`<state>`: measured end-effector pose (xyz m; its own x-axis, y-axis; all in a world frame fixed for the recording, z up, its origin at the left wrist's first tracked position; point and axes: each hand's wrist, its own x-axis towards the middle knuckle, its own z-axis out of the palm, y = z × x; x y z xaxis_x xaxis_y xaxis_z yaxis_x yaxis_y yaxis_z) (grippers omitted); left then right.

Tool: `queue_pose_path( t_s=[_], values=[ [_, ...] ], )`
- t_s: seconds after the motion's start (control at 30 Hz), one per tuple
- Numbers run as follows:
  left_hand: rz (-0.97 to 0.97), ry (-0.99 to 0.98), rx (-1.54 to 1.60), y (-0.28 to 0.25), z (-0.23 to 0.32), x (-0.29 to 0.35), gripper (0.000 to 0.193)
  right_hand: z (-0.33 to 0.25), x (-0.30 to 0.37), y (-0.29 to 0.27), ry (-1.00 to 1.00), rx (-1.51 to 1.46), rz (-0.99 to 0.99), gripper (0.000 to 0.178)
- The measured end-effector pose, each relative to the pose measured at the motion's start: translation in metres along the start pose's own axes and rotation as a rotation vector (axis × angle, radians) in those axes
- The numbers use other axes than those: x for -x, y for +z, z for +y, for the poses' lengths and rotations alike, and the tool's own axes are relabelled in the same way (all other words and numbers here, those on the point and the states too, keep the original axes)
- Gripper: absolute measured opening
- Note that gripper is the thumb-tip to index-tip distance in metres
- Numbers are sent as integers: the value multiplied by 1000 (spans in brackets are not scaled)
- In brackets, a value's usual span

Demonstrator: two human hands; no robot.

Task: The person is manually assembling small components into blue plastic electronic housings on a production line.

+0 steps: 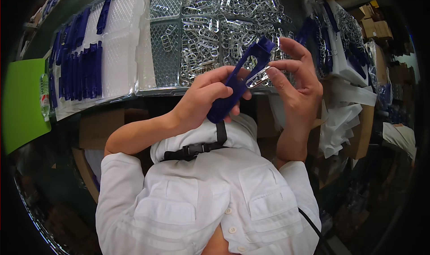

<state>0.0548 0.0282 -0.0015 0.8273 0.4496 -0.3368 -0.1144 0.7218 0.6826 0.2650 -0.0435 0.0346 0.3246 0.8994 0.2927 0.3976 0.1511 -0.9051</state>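
Note:
My left hand (210, 90) is closed around a long dark blue plastic part (228, 95), held tilted above my lap with its upper end leaning right. An oval opening shows near that upper end. Between the thumb and forefinger of my right hand (295, 78) is a small shiny metal clip (258, 79), elongated and loop-shaped. One end of the clip lies against or just beside the blue part's opening; I cannot tell whether it is inside. The other right fingers are raised and bent.
A clear compartment tray (154, 90) with many metal clips stands in front of me. Left of it, several blue parts (80, 75) lie on white textured sheets (117, 66). A green board (22, 107) and a plastic bottle (44, 97) are far left; crumpled white wrapping (339, 129) hangs at right.

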Motion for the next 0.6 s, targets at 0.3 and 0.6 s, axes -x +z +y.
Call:
queue_pose_path(
  t_s=[0.3,0.6],
  values=[
    [23,173,-196,-8,-24,7,58,-17,-3,17,-163,335,-59,15],
    [62,267,-343,-16,-25,16,52,-15,-5,38,-233,356,-137,13]
  ],
)
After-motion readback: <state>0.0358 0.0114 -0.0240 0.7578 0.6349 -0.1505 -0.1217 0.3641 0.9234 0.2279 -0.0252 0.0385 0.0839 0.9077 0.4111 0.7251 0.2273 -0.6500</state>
